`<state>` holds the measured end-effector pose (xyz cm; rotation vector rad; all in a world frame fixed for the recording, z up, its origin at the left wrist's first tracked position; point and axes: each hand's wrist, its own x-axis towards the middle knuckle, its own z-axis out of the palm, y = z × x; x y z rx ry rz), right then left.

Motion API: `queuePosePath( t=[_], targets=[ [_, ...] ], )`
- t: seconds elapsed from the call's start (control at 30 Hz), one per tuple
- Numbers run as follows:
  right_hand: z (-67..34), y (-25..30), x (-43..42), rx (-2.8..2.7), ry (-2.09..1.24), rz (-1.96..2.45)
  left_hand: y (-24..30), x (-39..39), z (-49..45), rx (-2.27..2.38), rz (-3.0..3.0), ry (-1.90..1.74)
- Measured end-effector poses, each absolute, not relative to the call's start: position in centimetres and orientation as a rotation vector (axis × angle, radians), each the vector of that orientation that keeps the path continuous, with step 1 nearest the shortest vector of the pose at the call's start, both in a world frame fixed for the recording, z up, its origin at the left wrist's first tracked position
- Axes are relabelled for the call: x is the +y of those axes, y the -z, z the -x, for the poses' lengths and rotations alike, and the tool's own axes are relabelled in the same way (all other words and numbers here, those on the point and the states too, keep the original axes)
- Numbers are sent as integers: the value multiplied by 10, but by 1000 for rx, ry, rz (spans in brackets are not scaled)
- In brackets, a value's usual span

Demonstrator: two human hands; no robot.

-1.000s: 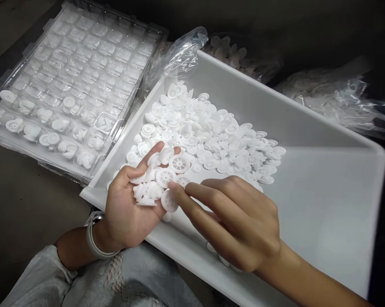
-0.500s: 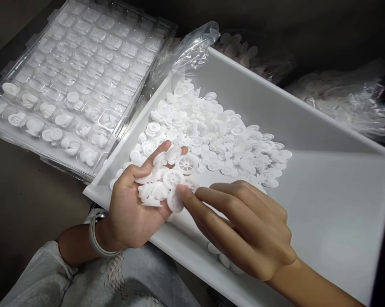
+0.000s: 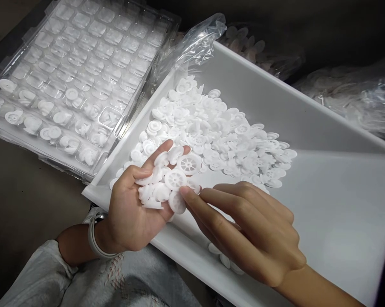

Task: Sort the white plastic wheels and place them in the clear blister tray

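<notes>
My left hand (image 3: 133, 209) lies palm up over the near left corner of a white bin (image 3: 339, 200), cupped round a handful of small white plastic wheels (image 3: 166, 181). My right hand (image 3: 250, 232) reaches in from the right with its fingers stretched out. Its index fingertip touches a wheel (image 3: 177, 203) at the edge of the handful. A large heap of the same white wheels (image 3: 218, 136) lies in the bin behind both hands.
A clear plastic tray with many small pockets (image 3: 83, 64) lies to the left of the bin; its near rows hold wheels. Clear bags of more white parts (image 3: 352, 98) lie behind the bin. A crumpled bag (image 3: 192, 49) hangs over the bin's far left corner.
The view has shifted slightly. My right hand has slid a little to the right, its fingertip staying on the wheels. My left hand keeps its cupped pose.
</notes>
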<state>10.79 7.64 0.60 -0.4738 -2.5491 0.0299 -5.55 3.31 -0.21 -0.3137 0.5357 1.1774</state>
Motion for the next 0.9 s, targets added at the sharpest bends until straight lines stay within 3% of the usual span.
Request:
queuePosePath(
  t=[0.33, 0.6, 0.9],
  targets=[
    [-97, -32, 93, -2620, -151, 785, -1, 36, 54, 550, 397, -1145],
    [-70, -43, 154, -2967, -661, 518, -4, 40, 51, 481, 382, -1212],
    [-79, -33, 133, -2696, -715, 509, 0, 37, 53, 424, 354, -1213]
  ],
)
